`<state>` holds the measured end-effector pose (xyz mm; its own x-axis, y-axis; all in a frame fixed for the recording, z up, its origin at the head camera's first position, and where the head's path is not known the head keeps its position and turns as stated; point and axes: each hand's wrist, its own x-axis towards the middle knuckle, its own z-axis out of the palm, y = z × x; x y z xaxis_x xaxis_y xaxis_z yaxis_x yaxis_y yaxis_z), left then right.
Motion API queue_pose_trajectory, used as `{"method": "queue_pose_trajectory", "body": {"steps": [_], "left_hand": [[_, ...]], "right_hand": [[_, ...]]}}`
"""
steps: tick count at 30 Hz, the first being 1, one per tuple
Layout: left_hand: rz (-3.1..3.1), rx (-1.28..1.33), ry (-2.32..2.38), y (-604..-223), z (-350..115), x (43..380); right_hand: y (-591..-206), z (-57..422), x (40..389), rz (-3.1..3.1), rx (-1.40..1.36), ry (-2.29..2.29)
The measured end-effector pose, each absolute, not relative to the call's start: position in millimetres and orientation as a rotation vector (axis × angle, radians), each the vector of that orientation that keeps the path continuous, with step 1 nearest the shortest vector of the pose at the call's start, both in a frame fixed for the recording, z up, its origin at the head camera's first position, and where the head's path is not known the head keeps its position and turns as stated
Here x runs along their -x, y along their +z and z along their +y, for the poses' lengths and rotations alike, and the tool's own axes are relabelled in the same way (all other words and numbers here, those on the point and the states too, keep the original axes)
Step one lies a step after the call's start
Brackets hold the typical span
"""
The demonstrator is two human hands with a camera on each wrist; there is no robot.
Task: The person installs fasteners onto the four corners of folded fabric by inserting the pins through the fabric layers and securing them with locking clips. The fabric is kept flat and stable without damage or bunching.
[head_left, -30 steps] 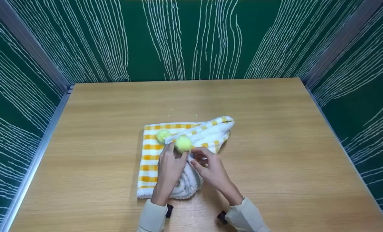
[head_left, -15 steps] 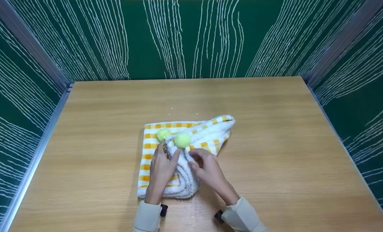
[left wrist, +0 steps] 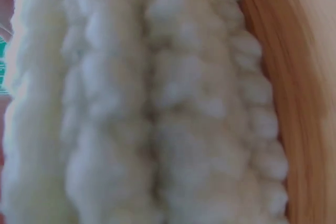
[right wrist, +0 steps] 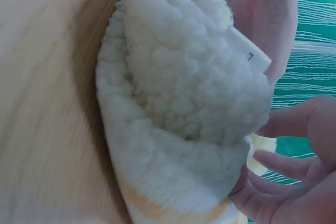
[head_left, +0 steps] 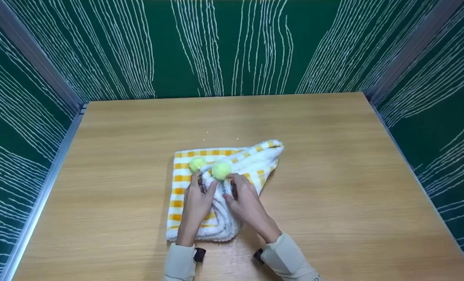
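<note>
A yellow-and-white checked fleece cloth (head_left: 182,203) with fluffy white lining lies folded on the table, its right part gathered into a raised roll. Two pale yellow pompoms sit on it: one at the left (head_left: 197,164), and a nearer pompom (head_left: 221,170) just beyond the fingertips. My left hand (head_left: 195,205) holds the left side of the roll between spread thumb and fingers. Opposite it, my right hand (head_left: 247,201) pinches the cloth's edge below the nearer pompom. Fluffy folds (left wrist: 194,108) fill the left wrist view, hiding the left fingers. A white tag (right wrist: 251,51) sticks out of the folds.
The wooden table (head_left: 333,175) extends around the cloth. A few white specks (head_left: 205,139) lie beyond it. Green panels with white lines (head_left: 161,50) stand at the back and both sides, with metal framing (head_left: 33,203) along the edges.
My left hand has shifted left and slightly back from the nearer pompom, uncovering the roll. My right hand has moved a little left and up along the cloth's edge. The cloth stays in place.
</note>
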<state>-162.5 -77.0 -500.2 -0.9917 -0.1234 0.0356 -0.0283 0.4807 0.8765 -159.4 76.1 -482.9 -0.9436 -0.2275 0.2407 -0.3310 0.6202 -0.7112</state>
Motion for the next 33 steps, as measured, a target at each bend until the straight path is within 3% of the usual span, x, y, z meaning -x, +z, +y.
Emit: {"method": "queue_pose_trajectory", "body": {"steps": [8,18,24,33], "left_hand": [[-2.633,-0.079,-1.453,-497.9,-67.3,157.7],[-2.455,0.107,-1.498,-489.1,-52.0,152.5],[-2.339,0.315,-1.462,-472.6,-27.7,136.8],[-2.289,0.708,-1.218,-461.0,15.9,103.5]], "right_hand": [[-486.4,72.4,167.2,-2.744,-0.306,1.147],[-479.6,88.3,165.2,-2.635,-0.308,1.226],[-473.0,115.8,143.0,-2.477,-0.312,1.311],[-472.4,161.9,91.2,-2.280,-0.084,1.743]]}}
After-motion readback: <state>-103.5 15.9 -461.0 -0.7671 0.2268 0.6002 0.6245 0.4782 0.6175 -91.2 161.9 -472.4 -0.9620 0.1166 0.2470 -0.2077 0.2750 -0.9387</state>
